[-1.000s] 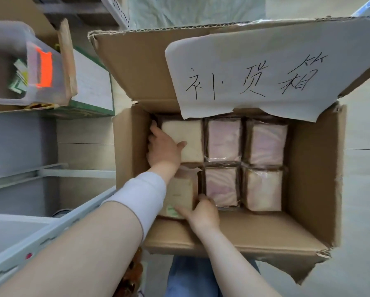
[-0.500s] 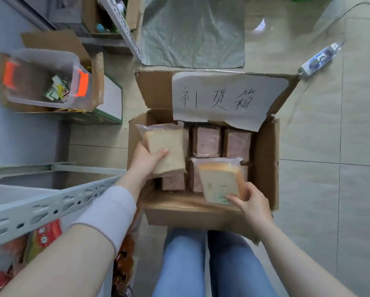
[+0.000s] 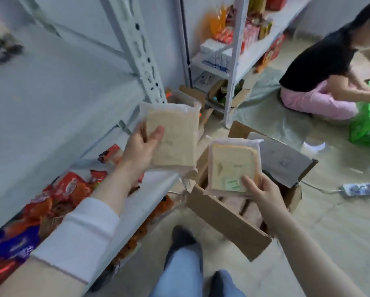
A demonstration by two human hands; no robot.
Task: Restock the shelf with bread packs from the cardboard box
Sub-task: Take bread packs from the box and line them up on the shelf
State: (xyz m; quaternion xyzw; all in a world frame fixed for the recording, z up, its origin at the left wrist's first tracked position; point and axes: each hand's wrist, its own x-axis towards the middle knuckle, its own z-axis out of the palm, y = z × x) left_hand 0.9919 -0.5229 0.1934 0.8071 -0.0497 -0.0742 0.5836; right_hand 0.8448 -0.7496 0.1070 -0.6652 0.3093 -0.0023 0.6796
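Both now lifted clear of the cardboard box (image 3: pixel 222 215): the left hand (image 3: pixel 140 151) grips one bread pack (image 3: pixel 175 138) up and left of the box, and the right hand (image 3: pixel 263 194) pinches a second pack (image 3: pixel 229 166) just above it. The shelf (image 3: pixel 61 99), left of the box, likely comes next.

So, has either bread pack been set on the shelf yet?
No, the left hand grips one bread pack and the right hand a second bread pack, both clear of the shelf.
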